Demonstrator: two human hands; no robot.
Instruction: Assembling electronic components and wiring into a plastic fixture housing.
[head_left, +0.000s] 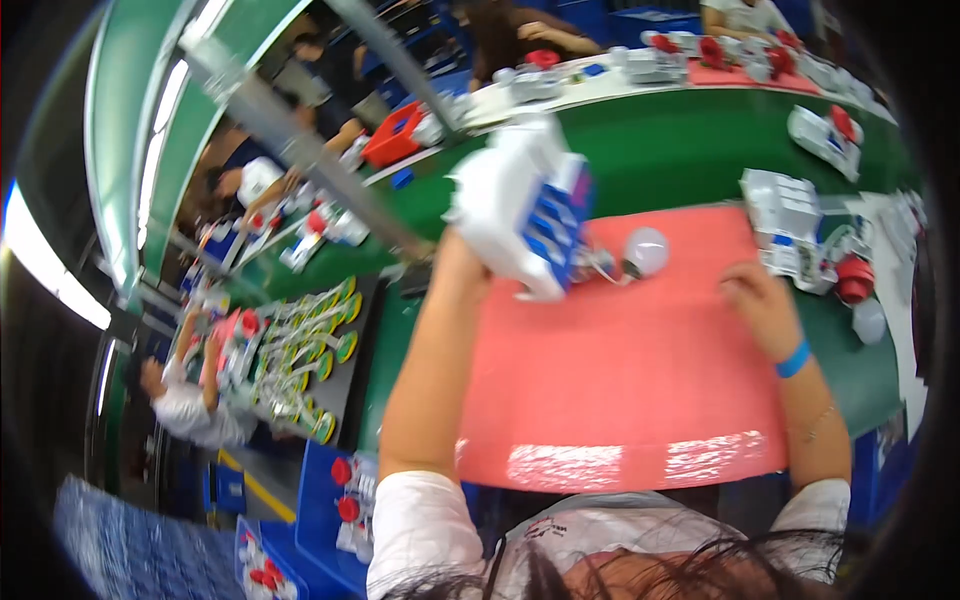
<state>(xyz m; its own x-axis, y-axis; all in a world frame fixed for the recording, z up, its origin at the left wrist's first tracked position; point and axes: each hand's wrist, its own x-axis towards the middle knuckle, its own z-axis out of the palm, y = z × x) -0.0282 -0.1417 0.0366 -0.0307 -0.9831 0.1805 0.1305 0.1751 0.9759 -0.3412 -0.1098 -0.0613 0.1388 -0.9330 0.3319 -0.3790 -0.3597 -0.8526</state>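
Observation:
My left hand point(464, 254) is closed around a white plastic housing point(508, 205) with a blue panel on one side, held up over the far left of the pink mat point(610, 370). The housing hides most of the fingers, and it is a little blurred. Just right of it, a round white light bulb point(646, 251) lies on the mat, with thin wires at its base; whether they run to the housing I cannot tell. Over the mat's right edge, my right hand point(762, 306) has loosely bent, apart fingers and nothing visible in them. A blue band circles that wrist.
White housings point(782, 215) with red parts point(855, 278) and bulbs lie to the right. Beyond runs a green belt point(660, 150) carrying another housing point(826, 140). A metal post point(300, 150) rises at left, near a black tray point(362, 350) of green-ended parts. Co-workers sit across and left.

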